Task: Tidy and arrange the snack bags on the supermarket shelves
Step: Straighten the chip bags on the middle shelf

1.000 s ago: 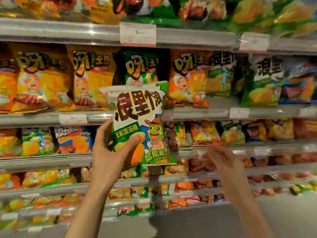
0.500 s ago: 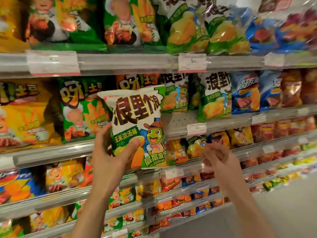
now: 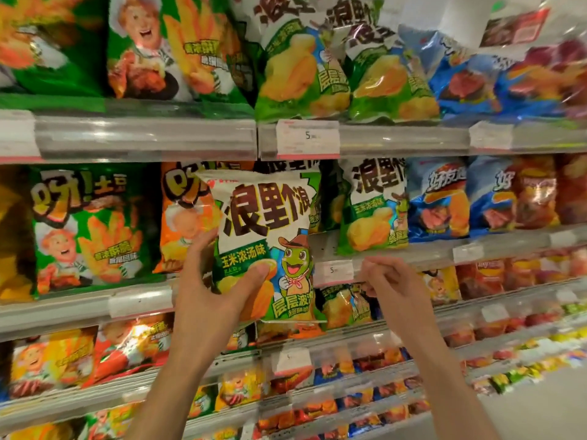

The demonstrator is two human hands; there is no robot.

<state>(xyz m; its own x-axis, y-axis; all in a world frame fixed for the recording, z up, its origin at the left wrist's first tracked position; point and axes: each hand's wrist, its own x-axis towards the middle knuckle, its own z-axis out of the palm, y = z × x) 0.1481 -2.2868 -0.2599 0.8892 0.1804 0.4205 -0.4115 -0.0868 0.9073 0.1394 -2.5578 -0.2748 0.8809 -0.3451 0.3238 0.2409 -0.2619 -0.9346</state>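
1. Snack bag [image 3: 263, 246], white and green with a cartoon frog, is held upright in front of the middle shelf [image 3: 413, 252], its long axis vertical and its printed face toward the camera.
2. The left hand [image 3: 216, 290] grips it from the lower left: the thumb lies across the front near the bottom, the other fingers [image 3: 203, 246] curl round behind the left edge. The bag rises above the hand.
3. The right hand [image 3: 390, 281] is just beside the bag's lower right corner, apart from it, fingers loosely curled and holding nothing that can be seen. It is the nearer hand to the shelf gap.
4. Behind and right of the held bag stands a matching green bag [image 3: 371, 208] on the same shelf. Between the two the bare shelf floor shows, above a price tag [image 3: 333, 271]; this looks like the open slot.
5. Judged move: carry the bag up, back and slightly right into that slot, keeping it upright. The top seam must clear the upper shelf rail [image 3: 397, 139].
6. Risk: the orange bag [image 3: 187, 214] to the left is close; a wide swing could nudge it.
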